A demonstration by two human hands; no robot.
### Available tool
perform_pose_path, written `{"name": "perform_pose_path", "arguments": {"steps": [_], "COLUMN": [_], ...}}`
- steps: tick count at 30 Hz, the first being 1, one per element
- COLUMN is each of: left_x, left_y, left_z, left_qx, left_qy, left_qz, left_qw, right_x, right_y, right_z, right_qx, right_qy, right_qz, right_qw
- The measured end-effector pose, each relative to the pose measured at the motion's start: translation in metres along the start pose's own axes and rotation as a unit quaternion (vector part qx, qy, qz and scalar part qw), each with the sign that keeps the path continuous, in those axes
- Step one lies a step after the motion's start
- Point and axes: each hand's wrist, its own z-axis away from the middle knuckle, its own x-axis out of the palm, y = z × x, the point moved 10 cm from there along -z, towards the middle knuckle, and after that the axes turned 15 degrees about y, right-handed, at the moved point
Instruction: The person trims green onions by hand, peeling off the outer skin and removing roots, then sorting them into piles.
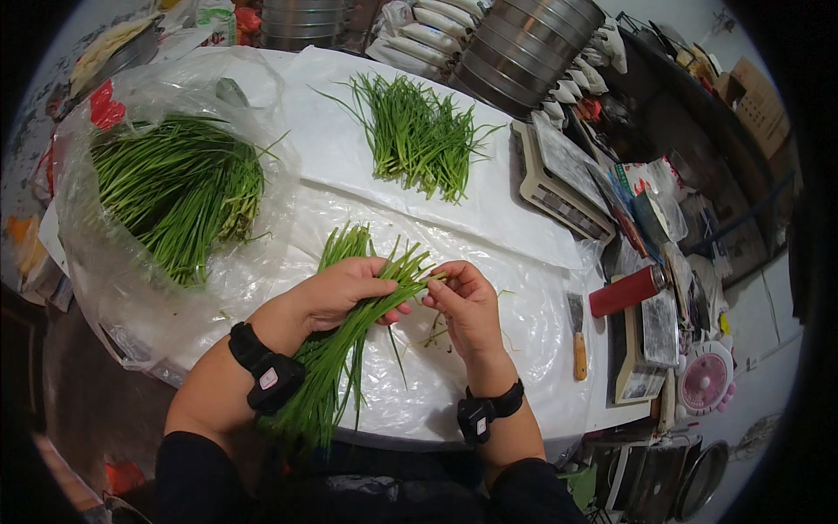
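Note:
My left hand (350,291) grips a bunch of green Chinese chives (340,354) whose leaves hang toward my body. At the bunch's cut ends, my right hand (463,301) pinches a stem between thumb and fingers. More chive stalks (346,243) show just behind my left hand. Farther back, a small pile of chives (419,134) lies on white sheeting. On the left, an open clear plastic bag (262,85) holds a large heap of chives (177,190). Loose stem scraps (435,331) lie on the plastic between and below my hands.
To the right are a scraper with a wooden handle (579,357), a red bottle (625,291) and two scales (563,177), (645,347). Stacked metal steamers (527,49) stand behind the table. A pink fan (707,376) is at the far right.

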Motion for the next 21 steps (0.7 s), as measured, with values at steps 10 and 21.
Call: {"name": "perform_pose_path", "arguments": {"steps": [10,21], "left_x": [-0.002,0.004], "left_y": [0.006,0.008], "left_z": [0.001,0.004], "left_qx": [0.025,0.053], "left_qy": [0.015,0.010], "left_qz": [0.000,-0.030], "left_qw": [1.000,0.998], "right_x": [-0.002,-0.009], "right_y": [0.000,-0.010], "right_z": [0.001,0.002], "right_qx": [0.001,-0.038], "right_qy": [0.015,0.055], "right_qz": [-0.003,-0.004], "right_qw": [1.000,0.998]}}
